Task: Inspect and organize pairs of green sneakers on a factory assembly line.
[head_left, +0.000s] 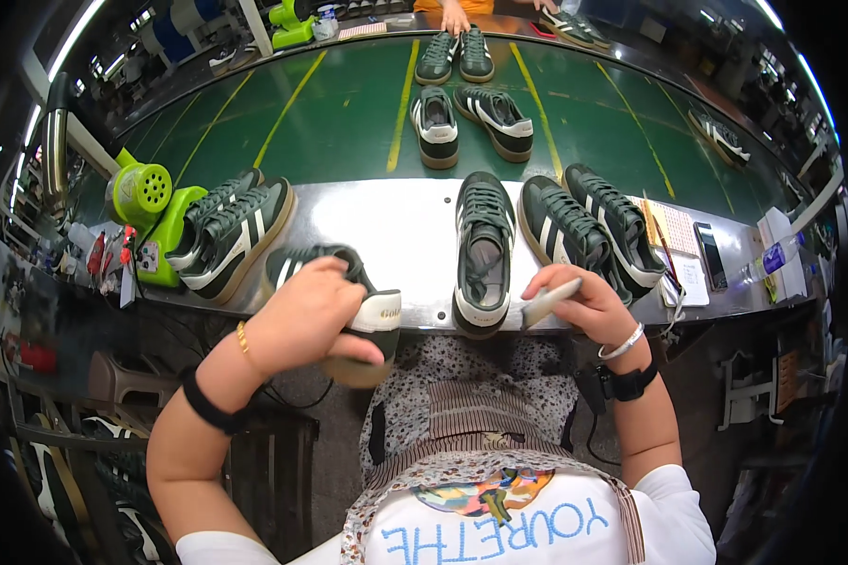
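Note:
My left hand (313,315) is closed round a dark green sneaker (380,311) with a white heel tab and a gum sole, tilted at the near edge of the metal worktop. My right hand (584,306) grips a pale, flat-handled tool (551,299) with a greyish tip, perhaps a brush; the fingers cover part of it. Between the hands, a laced green sneaker (485,254) rests upright on the worktop, its heel toward me. The tool's tip is just right of that heel. Beyond my right hand stands a pair of matching sneakers (561,226).
Another pair (240,231) leans by a lime-green machine (151,212) at left. Right lie a notepad (674,231), a phone (711,254) and a bottle (773,259). More sneakers (435,127) stand on the green conveyor belt (349,122); a co-worker's hand (455,17) touches the farthest pair.

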`<action>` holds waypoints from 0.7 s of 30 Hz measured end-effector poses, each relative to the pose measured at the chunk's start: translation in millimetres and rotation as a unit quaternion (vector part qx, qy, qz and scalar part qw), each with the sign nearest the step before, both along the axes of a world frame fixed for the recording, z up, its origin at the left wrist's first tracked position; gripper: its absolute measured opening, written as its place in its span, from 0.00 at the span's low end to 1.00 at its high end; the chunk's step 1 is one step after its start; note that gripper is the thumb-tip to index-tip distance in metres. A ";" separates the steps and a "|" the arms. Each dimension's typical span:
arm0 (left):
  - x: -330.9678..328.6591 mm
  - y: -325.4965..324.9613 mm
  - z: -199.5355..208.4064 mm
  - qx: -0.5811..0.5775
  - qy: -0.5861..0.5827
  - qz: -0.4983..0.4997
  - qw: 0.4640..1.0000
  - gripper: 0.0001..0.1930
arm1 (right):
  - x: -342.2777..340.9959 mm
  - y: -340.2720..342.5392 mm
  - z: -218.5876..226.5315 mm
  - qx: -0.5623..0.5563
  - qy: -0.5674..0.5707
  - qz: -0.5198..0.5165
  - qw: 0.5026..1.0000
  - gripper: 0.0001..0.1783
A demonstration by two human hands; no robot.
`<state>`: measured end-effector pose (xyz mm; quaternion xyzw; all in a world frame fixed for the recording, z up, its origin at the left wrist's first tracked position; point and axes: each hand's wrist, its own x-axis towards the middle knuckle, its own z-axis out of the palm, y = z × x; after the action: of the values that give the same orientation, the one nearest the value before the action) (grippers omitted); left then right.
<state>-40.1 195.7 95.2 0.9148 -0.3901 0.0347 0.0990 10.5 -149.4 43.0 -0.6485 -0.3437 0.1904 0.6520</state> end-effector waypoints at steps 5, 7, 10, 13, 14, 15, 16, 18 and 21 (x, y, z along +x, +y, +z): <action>-64.6 -16.2 9.8 -0.173 0.345 0.152 0.910 0.24 | -33.9 -3.8 15.9 0.184 0.030 0.063 0.980 0.24; -75.1 -21.3 -28.4 -0.208 0.432 0.203 0.854 0.24 | -56.4 19.8 25.1 0.096 0.122 0.017 0.988 0.29; -85.0 -32.1 -75.0 -0.238 0.498 0.204 0.808 0.25 | -63.3 45.6 4.8 -0.063 0.105 0.006 0.992 0.27; -88.7 -45.1 -77.6 -0.349 0.595 0.187 0.699 0.21 | -69.7 56.8 -11.7 -0.054 0.230 -0.016 0.972 0.22; -89.0 -45.3 -75.6 -0.351 0.600 0.192 0.693 0.21 | -70.7 58.1 -15.2 -0.057 0.239 -0.013 0.969 0.22; -89.7 -45.5 -73.2 -0.348 0.621 0.178 0.679 0.21 | -72.2 58.6 -18.3 -0.072 0.203 -0.001 0.977 0.24; -88.1 -44.5 -71.9 -0.345 0.641 0.162 0.667 0.22 | -72.6 60.1 -20.0 -0.087 0.164 0.009 0.983 0.26; -84.0 -42.8 -71.7 -0.328 0.652 0.154 0.666 0.23 | -73.1 64.8 -21.6 -0.096 0.134 -0.003 0.986 0.27; -82.9 -43.1 -69.6 -0.338 0.658 0.110 0.664 0.23 | -77.4 73.5 -19.0 -0.089 0.022 0.038 0.995 0.24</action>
<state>-123.1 152.6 25.6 0.6391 -0.0818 -0.4364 0.6280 -66.9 -75.9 23.9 -0.6864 -0.3351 0.2588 0.5912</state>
